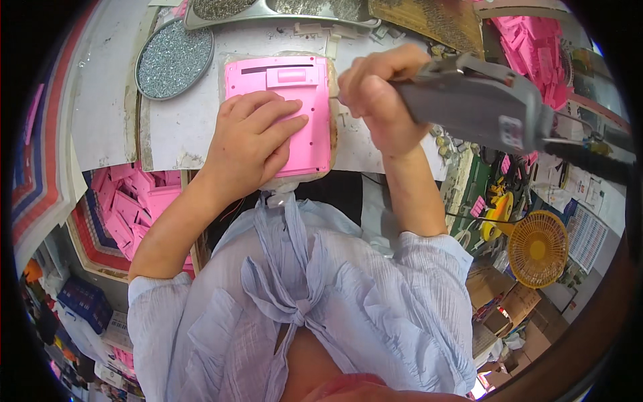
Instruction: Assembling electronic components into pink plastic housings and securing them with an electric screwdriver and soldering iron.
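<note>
A flat pink plastic housing (315, 151) with small screw holes and a raised rectangular part at its top lies on a pad in front of me. My left hand (258, 134) rests on its left half, fingers stretched across the surface. My right hand (382, 97) is wrapped round the front end of a grey electric screwdriver (469, 100), held roughly level. The tool's thin tip points left, close to the housing's right edge; whether it touches anything I cannot tell.
A round tray of small silvery screws (174, 59) stands at the far left. A metal tray (281, 12) of small parts lies at the back. Pink pieces fill a box (137, 204) at left and a heap (532, 53) at far right. A yellow fan (538, 248) stands at right.
</note>
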`<state>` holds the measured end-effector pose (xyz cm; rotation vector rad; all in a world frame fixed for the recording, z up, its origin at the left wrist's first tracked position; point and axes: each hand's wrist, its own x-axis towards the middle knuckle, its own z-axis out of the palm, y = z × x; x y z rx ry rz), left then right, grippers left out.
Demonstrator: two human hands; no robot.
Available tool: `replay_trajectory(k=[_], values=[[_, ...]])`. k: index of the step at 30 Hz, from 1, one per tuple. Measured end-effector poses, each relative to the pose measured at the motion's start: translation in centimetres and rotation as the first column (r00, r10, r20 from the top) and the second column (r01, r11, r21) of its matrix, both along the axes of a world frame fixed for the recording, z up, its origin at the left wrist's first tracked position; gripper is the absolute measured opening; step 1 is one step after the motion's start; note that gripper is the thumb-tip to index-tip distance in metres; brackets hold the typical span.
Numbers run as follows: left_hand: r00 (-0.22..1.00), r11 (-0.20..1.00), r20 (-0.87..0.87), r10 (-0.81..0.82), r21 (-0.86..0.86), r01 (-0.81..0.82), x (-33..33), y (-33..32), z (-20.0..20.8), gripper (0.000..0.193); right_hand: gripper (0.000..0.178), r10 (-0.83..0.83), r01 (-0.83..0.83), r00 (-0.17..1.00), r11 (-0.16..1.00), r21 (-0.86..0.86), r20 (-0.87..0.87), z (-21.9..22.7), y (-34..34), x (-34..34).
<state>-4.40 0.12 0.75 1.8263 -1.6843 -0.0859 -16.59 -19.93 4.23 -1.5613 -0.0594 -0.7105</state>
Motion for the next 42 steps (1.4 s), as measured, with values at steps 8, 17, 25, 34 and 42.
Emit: replay_trajectory(k=[8, 17, 25, 34, 42], values=[[1.000, 1.000, 0.003, 0.010, 0.000, -0.010, 0.1, -0.2, 0.1, 0.036, 0.013, -0.129, 0.129, 0.991, 0.991, 0.020, -0.020, 1.3, 0.4, 0.5], [1.000, 1.000, -0.016, 0.021, 0.000, -0.021, -0.1, 0.0, -0.3, 0.037, 0.014, 0.039, -0.050, 0.998, 0.963, 0.266, 0.049, 2.9, 1.1, -0.9], [0.988, 0.997, -0.136, -0.067, -0.052, 0.061, 1.0, 0.2, -0.1, 0.038, 0.023, -0.014, 0.032, 0.996, 0.975, 0.221, -0.083, 2.1, 3.5, -3.7], [0.986, 0.998, -0.169, -0.008, -0.063, -0.003, 1.8, -1.6, 0.3, 0.031, 0.023, -0.031, 0.047, 0.990, 0.992, 0.113, -0.136, 1.3, 4.3, -3.8], [0.988, 0.980, 0.126, 0.093, -0.187, -0.068, 5.7, -1.9, 2.7, 0.037, 0.027, 0.108, -0.122, 0.981, 0.990, 0.076, 0.160, 8.5, 0.9, -1.0]])
